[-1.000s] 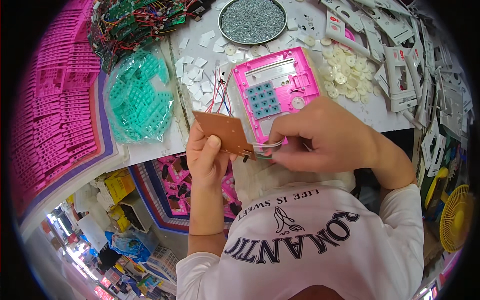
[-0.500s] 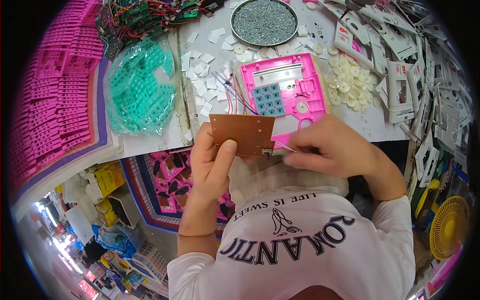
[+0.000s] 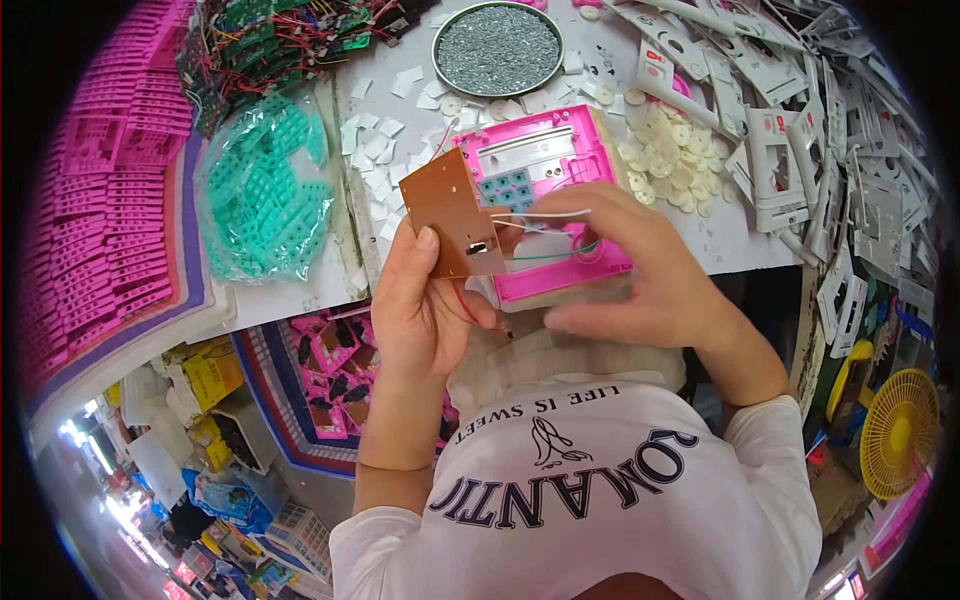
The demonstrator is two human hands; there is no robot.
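Note:
My left hand grips a brown circuit board by its lower edge, thumb on the plain face. The board is tilted, with a small black switch near its right corner. A white wire and a green wire run rightward from the board. My right hand hovers over the casing, beside these wires, fingers and thumb apart, thumb blurred. Behind the board lies an open pink plastic casing, partly hidden by both hands. A grey-blue rubber keypad sits inside it.
A round tray of small metal screws stands at the back. Cream discs and white casings lie to the right. White squares, a bag of teal keypads, wired green boards and stacked pink parts are leftward.
The board has turned from nearly level to a steep slant, bringing its switch up. My right hand has moved up over the casing and its fingers have spread. The whole view has shifted slightly.

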